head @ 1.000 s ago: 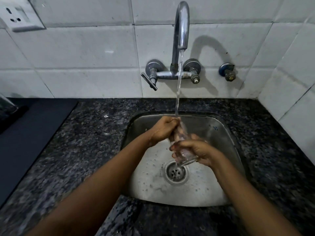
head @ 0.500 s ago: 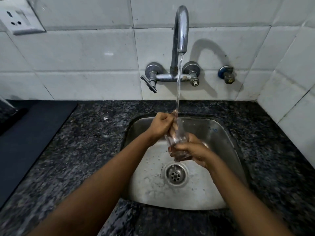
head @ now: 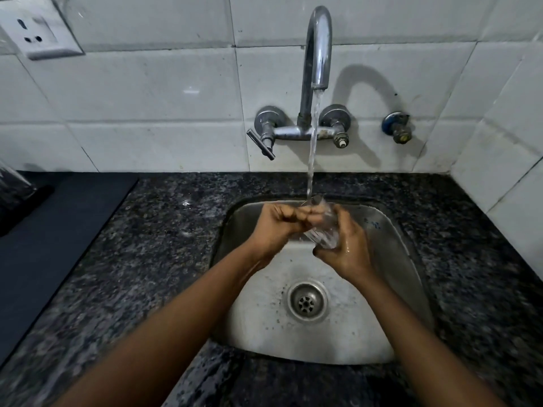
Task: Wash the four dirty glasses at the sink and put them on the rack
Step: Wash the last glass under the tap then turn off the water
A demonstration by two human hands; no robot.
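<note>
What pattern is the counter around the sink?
Dark speckled granite counter, black with grey flecks, seen in the head view.

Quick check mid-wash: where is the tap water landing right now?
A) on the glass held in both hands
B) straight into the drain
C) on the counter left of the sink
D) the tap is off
A: the stream from the tap meets the top of the glass, held by the left hand and right hand above the sink.

A white wall socket [head: 39,32] sits upper left; a dark mat [head: 53,230] covers the granite counter [head: 164,239].
</note>
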